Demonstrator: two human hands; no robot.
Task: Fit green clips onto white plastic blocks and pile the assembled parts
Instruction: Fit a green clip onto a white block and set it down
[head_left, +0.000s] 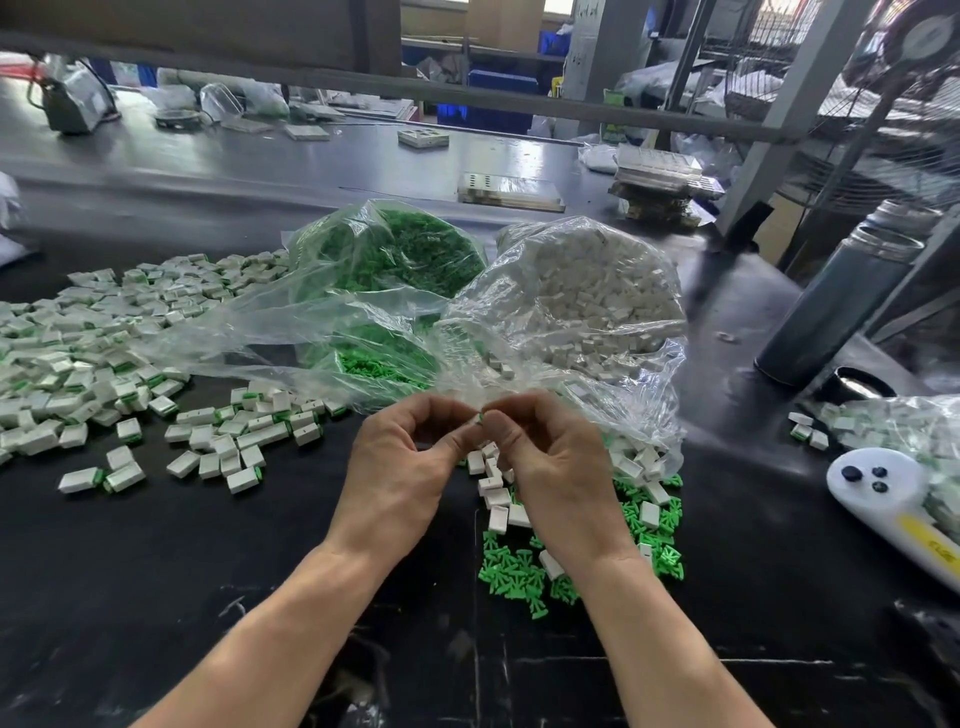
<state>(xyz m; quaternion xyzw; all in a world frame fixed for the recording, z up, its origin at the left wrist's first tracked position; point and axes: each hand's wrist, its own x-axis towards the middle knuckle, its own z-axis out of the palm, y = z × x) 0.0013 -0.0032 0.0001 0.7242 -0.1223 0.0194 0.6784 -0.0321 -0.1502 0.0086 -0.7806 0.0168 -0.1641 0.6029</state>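
Both hands meet above the black worktop (208, 561), fingertips together over the loose stock. The left hand (402, 467) curls its thumb and forefinger around a small part that is almost wholly hidden; the right hand (545, 457) pinches against it from the other side, and only a sliver of a small green plastic clip (481, 417) shows between the two thumbs. Whether a white block sits inside the left grip cannot be told, though the pose suggests a clip is being pressed home

To do this well, the person should line the clip squarely with the block's open end before squeezing, press along the slot's axis, not at an angle, and push until the green sits flush as on the finished pieces

Directly beneath the hands lies a scatter of loose green clips (519, 566) mixed with small white rectangular plastic blocks (498, 499), spilling from the mouth of a clear plastic bag of white blocks (587, 291). Beside it, to the left, stands a clear plastic bag of green clips (400, 254). The wide heap of assembled white-and-green parts (78, 343) spreads across the left of the table, well apart from the hands, so the finished piece should be tossed leftward onto it

A white handheld controller (883, 493) rests at the right edge, near a dark cylindrical flask (831, 306)
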